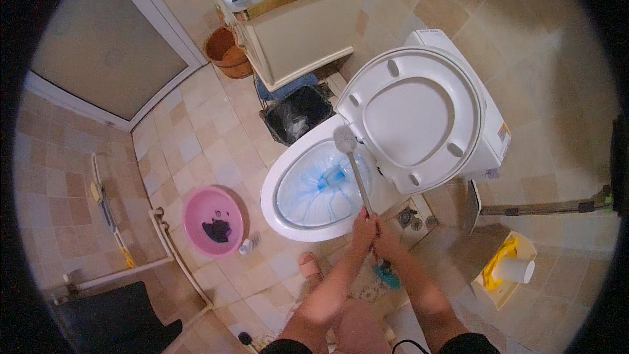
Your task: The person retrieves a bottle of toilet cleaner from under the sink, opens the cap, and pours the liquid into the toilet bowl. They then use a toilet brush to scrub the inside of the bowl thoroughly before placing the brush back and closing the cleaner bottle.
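My left hand (362, 231) and my right hand (385, 238) are close together around the handle end of a toilet brush (359, 182). Its white bristle head (345, 139) hovers over the back rim of a white toilet bowl (275, 223), near the seat hinge. Blue liquid (325, 181) streaks the bowl's inner wall and pools at the bottom. The toilet seat (459, 108) and lid are raised, leaning against the tank (491, 130). Below my hands, a teal object (387, 278) shows partly; my arm hides some of it.
A pink basin (189, 226) with dark cloth stands left, beside a white bottle (249, 244). A black-lined trash bin (300, 113) sits between toilet and vanity cabinet (309, 29). A wooden bucket (228, 54) is near the door (108, 34). A yellow holder (506, 270) is at right.
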{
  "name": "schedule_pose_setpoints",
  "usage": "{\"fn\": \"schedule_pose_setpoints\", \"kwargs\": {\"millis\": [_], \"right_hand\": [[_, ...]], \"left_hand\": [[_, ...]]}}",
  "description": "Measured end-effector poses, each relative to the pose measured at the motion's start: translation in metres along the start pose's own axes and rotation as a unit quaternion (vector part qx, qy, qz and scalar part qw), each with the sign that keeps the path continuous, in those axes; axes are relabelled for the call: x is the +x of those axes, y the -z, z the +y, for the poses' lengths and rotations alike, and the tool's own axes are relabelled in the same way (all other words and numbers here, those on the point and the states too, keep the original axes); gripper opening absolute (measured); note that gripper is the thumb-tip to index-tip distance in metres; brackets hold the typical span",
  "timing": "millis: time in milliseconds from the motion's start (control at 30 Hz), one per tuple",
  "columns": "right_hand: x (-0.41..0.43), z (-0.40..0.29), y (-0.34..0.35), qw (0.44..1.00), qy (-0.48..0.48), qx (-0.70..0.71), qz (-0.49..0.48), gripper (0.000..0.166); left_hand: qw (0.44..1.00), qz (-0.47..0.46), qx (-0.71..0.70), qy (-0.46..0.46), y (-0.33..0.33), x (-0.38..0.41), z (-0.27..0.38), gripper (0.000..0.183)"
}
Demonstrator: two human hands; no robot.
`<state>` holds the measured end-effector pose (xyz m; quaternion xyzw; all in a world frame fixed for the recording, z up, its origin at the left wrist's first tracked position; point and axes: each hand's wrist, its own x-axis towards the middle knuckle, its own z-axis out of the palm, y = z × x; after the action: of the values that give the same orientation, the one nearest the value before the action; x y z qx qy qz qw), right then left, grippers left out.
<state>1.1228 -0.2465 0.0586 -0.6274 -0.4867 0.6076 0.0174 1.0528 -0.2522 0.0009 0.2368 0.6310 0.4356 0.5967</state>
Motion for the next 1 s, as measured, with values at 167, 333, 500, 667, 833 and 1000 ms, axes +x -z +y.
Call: {"fn": "schedule_pose_setpoints", "kwargs": {"millis": [167, 333, 500, 667, 833, 1000], "right_hand": [[-0.027, 0.010, -0.010, 0.998, 0.050, 0.040, -0.020, 0.043], [0.023, -0.015, -0.006, 0.999, 0.017, -0.025, -0.018, 0.049], [-0.006, 0.024, -0.023, 0.999, -0.021, -0.023, -0.045, 0.054], [0.021, 0.051, -0.051, 0.998, -0.007, 0.032, -0.053, 0.054], [0.074, 0.091, -0.105, 0.988, 0.060, 0.062, -0.131, 0.039], [0.018, 0.102, -0.083, 0.929, 0.038, -0.193, -0.313, 0.042]], "left_hand": [[0.994, 0.057, 0.089, -0.010, 0.002, -0.034, -0.020, 0.031], [0.999, 0.029, 0.026, 0.024, 0.018, 0.017, 0.007, 0.028], [0.988, 0.093, 0.118, -0.029, 0.013, -0.018, -0.030, 0.027], [0.982, 0.045, 0.171, 0.070, 0.042, -0.002, -0.058, 0.028], [0.952, 0.022, 0.197, 0.233, 0.082, 0.007, -0.030, 0.029], [0.951, 0.200, 0.224, 0.070, 0.063, -0.079, -0.077, 0.028]]}}
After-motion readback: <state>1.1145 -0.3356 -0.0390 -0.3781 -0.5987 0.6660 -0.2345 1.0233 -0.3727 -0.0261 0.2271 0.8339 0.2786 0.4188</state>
